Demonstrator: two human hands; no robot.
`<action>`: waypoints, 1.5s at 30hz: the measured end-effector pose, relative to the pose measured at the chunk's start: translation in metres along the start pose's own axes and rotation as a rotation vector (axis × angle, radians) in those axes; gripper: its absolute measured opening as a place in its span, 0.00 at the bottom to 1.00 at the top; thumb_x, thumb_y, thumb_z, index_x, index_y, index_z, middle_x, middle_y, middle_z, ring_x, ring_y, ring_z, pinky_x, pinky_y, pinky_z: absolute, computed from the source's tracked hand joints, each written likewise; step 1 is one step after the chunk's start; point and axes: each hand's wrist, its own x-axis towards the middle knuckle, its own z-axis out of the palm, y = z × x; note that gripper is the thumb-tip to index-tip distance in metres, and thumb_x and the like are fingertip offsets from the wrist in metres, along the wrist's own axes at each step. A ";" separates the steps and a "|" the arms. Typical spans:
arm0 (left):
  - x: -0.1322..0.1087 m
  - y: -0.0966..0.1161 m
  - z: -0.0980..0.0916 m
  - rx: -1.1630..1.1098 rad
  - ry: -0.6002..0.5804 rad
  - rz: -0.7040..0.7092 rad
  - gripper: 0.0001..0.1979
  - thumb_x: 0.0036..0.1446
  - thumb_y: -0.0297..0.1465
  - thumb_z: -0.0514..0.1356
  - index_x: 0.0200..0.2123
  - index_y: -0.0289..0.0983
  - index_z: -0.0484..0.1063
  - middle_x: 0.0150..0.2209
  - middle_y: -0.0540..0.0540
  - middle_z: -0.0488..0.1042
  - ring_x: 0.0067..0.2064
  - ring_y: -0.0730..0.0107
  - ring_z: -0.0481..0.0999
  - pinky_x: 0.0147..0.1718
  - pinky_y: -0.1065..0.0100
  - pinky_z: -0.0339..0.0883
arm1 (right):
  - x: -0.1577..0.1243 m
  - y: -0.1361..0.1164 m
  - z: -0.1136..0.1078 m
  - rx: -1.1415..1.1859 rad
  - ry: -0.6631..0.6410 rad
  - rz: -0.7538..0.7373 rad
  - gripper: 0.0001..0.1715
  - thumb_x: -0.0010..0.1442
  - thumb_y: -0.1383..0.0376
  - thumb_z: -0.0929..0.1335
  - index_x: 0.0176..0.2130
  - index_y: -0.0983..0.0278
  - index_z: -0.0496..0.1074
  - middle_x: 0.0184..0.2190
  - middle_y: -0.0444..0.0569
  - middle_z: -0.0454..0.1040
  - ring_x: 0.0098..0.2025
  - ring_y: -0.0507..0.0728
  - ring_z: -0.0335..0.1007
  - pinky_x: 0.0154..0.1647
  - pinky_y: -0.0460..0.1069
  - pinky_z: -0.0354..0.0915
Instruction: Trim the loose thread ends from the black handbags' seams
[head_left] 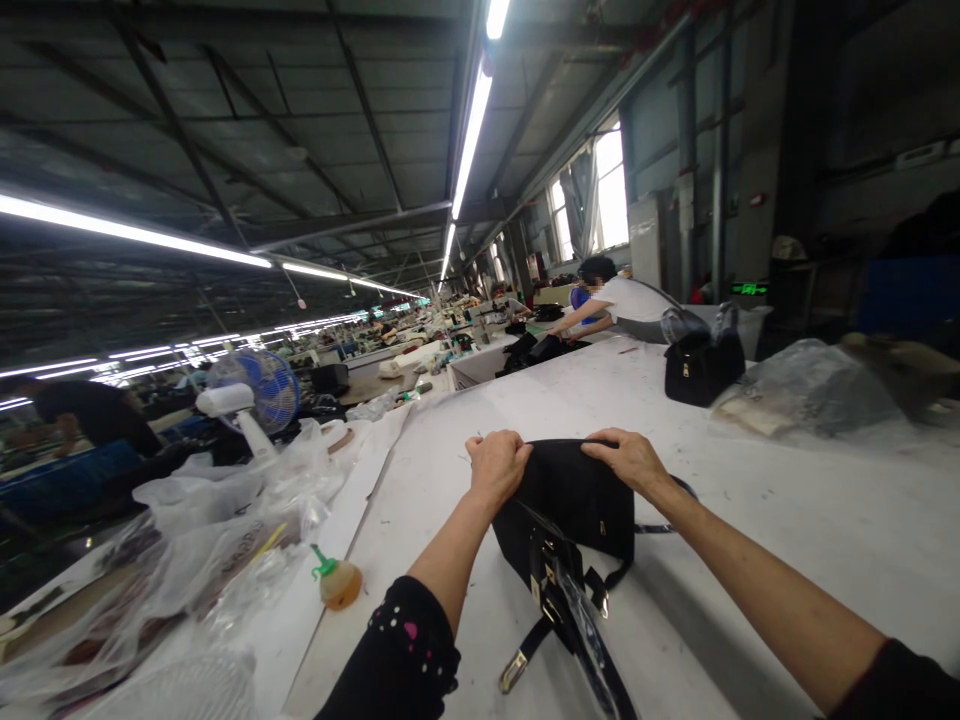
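Note:
A black handbag (581, 490) with gold-coloured metal fittings is tilted on the white table in front of me. My left hand (498, 466) grips its far left corner, fingers curled over the edge. At the far right corner, my right hand (626, 460) pinches the same edge between thumb and fingers. The bag's straps hang toward me, partly wrapped in clear plastic, and a strap end with a gold tip (513, 672) lies on the tabletop. The underside of the bag and some fingertips are hidden.
Left of the bag stands a small oil bottle (339, 582) with a green spout. Clear plastic bags (225, 540) and a blue fan (262, 390) are farther left. Another black handbag (705, 368) and plastic wrap (817, 385) sit at right. A co-worker (630, 305) leans over the far end.

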 end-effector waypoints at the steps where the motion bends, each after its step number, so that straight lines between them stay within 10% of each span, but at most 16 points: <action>1: 0.000 0.000 0.000 0.002 0.002 0.001 0.13 0.56 0.37 0.54 0.25 0.38 0.72 0.32 0.46 0.77 0.39 0.63 0.72 0.45 0.56 0.49 | 0.000 -0.001 0.000 -0.003 0.013 -0.016 0.14 0.48 0.54 0.68 0.32 0.58 0.77 0.34 0.42 0.78 0.38 0.55 0.71 0.42 0.48 0.62; 22: -0.005 -0.001 -0.002 0.017 0.018 -0.023 0.12 0.56 0.37 0.56 0.25 0.38 0.72 0.32 0.46 0.77 0.39 0.63 0.72 0.46 0.55 0.50 | 0.014 -0.061 0.020 -0.647 -0.183 -0.230 0.14 0.56 0.56 0.64 0.33 0.57 0.77 0.35 0.48 0.78 0.39 0.57 0.71 0.35 0.48 0.59; 45: -0.019 -0.025 -0.010 -0.342 0.005 0.152 0.02 0.49 0.29 0.62 0.27 0.38 0.72 0.34 0.49 0.74 0.38 0.69 0.72 0.44 0.67 0.64 | 0.002 -0.049 -0.006 -0.427 -0.281 -0.180 0.10 0.52 0.57 0.67 0.29 0.57 0.77 0.25 0.44 0.76 0.29 0.54 0.69 0.28 0.46 0.56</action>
